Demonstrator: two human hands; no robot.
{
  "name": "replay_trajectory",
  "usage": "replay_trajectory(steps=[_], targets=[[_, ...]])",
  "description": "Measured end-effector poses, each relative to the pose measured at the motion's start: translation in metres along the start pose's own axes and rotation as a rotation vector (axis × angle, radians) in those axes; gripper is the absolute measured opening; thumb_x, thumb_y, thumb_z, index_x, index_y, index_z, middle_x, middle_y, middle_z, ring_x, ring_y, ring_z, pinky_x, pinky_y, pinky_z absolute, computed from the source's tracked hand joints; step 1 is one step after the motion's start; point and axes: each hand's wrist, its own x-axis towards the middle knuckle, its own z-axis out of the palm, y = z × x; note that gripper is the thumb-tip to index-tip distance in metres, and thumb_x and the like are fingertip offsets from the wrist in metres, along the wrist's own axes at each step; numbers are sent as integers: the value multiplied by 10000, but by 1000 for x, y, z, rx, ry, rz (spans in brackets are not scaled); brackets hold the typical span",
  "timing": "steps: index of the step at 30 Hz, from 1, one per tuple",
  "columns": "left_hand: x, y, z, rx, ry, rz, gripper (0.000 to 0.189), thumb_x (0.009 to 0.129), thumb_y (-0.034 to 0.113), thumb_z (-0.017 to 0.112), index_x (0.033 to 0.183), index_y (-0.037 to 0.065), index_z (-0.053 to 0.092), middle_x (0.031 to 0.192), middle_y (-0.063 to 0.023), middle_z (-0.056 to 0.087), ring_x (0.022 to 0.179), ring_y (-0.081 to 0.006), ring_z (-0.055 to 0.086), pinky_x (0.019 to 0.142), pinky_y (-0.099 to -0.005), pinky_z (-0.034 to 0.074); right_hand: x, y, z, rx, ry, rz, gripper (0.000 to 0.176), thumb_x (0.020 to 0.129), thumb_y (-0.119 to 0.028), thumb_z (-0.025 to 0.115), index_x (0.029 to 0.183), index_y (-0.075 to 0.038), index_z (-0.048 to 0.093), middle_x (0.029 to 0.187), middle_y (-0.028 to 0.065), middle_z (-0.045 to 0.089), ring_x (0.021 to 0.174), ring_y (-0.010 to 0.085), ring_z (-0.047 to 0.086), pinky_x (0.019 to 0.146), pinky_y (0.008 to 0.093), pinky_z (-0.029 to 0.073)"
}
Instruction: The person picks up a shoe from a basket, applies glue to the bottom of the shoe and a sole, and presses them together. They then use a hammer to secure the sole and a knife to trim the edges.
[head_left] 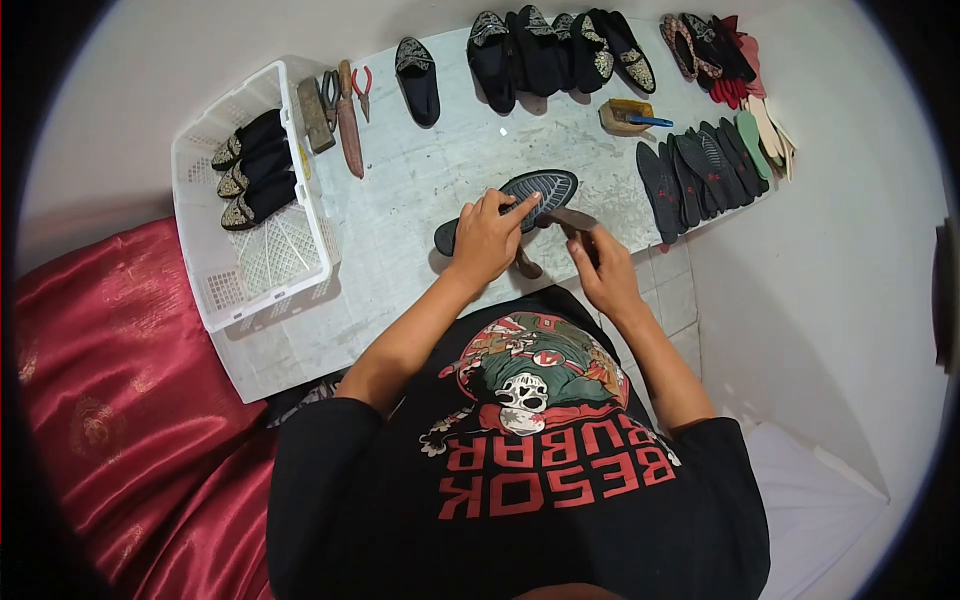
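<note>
A black shoe point(540, 193) lies over the table with its ridged sole facing up. My left hand point(487, 237) grips it around the middle, the index finger stretched along the sole. In my right hand point(607, 270) is a hammer point(568, 217), its dark head right at the sole's near edge. My fingers wrap its handle close below the head and hide most of it. A brown, rounded piece point(528, 265) sticks out from under the shoe toward me.
Left on the white table point(400, 280) stands a white plastic basket point(325, 255) with patterned black shoes point(260, 200). Behind it lie a knife point(349, 130) and red-handled pliers point(364, 95). More shoes point(492, 65) line the back. Black soles point(657, 190) and a yellowish container point(622, 117) sit right.
</note>
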Motion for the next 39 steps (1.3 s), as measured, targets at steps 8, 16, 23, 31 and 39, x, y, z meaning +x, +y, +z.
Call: replay_trajectory(steps=[8,16,23,31,39], targets=[[1,-8,0,-51,-29,34,654,865,-33,575,1421,294,682,1117,-113,629,998,-286,639,826,-422,449,5,-2,10,-76,-47,25,210,1014,-201,647,1076,-2,620,907,209,663,815,437,677,709,471,525],[0,-6,3,-35,0,41,651,871,-27,585,1420,310,680,1120,-105,631,994,-292,642,810,-420,437,-9,5,21,43,42,-89,225,987,-190,695,1067,5,617,747,93,595,608,229,573,585,358,447],[-3,-6,7,-65,25,1,598,880,26,626,1408,298,686,1136,-101,630,992,-290,637,787,-424,416,-35,50,10,63,329,1,289,940,-132,590,1195,2,588,925,142,603,826,256,620,762,359,497],[-7,14,-4,-47,-19,-70,613,852,210,749,1450,304,651,1271,-105,586,1185,-302,514,985,-476,342,-40,158,38,19,262,260,297,966,-99,567,1219,53,534,1120,234,549,1084,389,557,999,457,435],[-3,21,-1,27,-2,-142,661,819,260,826,1452,322,645,1487,-153,482,1414,-393,372,1170,-540,258,51,206,85,-67,133,225,401,983,-133,649,1321,61,554,1271,277,568,1225,452,529,1091,501,407]])
